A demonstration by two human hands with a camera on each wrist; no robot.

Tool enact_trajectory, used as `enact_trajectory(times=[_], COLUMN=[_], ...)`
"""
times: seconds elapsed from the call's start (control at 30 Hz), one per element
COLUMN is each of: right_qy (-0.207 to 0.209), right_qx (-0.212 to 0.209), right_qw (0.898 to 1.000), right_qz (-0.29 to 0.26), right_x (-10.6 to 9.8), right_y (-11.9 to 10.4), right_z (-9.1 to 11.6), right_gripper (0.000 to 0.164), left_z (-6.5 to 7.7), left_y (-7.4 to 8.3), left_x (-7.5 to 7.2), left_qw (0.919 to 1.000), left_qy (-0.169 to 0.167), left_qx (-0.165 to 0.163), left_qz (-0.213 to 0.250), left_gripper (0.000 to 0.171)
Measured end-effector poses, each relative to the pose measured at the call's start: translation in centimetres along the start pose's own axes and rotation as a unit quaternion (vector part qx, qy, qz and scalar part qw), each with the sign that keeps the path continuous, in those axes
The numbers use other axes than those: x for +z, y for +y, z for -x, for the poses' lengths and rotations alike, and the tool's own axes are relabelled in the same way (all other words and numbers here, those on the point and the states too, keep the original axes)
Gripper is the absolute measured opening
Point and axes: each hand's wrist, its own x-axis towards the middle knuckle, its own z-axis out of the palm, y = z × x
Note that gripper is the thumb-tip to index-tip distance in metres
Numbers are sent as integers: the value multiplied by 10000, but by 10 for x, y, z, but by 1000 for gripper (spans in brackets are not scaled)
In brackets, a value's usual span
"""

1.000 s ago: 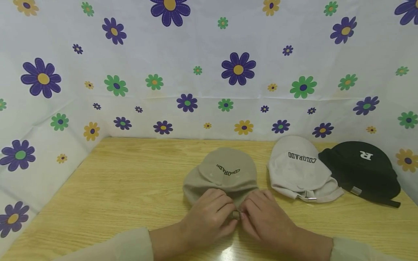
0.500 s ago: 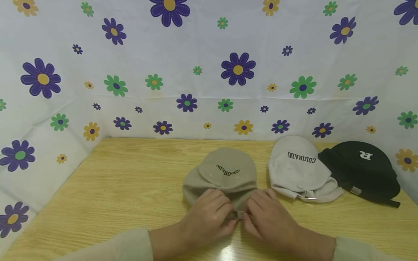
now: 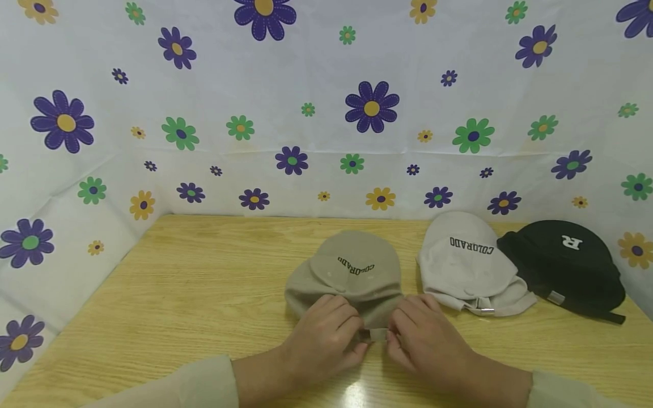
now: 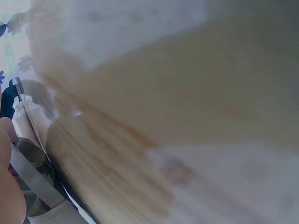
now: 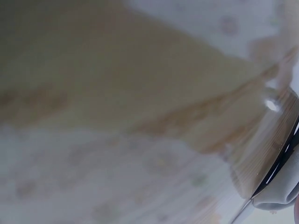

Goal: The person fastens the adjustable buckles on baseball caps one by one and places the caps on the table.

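A khaki baseball cap [image 3: 357, 258] with dark COLORADO lettering, upside down as I see it, lies on the table in the head view. At its near edge, a short length of its back strap [image 3: 378, 335] spans the gap between my hands. My left hand [image 3: 326, 340] grips the strap's left part, fingers curled. On the other side, my right hand [image 3: 425, 343] pinches the strap's right part between thumb and fingers. The left wrist view shows the strap [image 4: 35, 177] running to the cap's stitched edge. My fingers hide the strap's ends.
Right of the khaki cap lies a light beige COLORADO cap [image 3: 464, 266] with a metal buckle. A black cap [image 3: 566, 266] with a white R sits against it, farther right. Flower-printed cloth [image 3: 326, 130] stands behind the wooden table [image 3: 204, 272] and along its sides.
My right hand has moved slightly to the right, away from the left hand. More of the strap shows between them. The left hand and the other caps have stayed put.
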Motion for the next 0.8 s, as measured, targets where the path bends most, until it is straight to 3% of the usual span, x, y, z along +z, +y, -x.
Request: enact_trajectory(times=[0.6, 0.8], right_qy=[80, 94], right_qx=[96, 174], right_qw=[9999, 9997], right_qz=[72, 116], right_x=[-5, -6], right_y=[9, 12], right_z=[8, 12], right_gripper=[3, 4], left_z=[2, 1], left_y=[1, 0], left_x=[-2, -2], left_qw=[9985, 9995], left_qy=[-417, -191], left_qx=[-342, -203], left_qz=[21, -125], left_gripper=[18, 18])
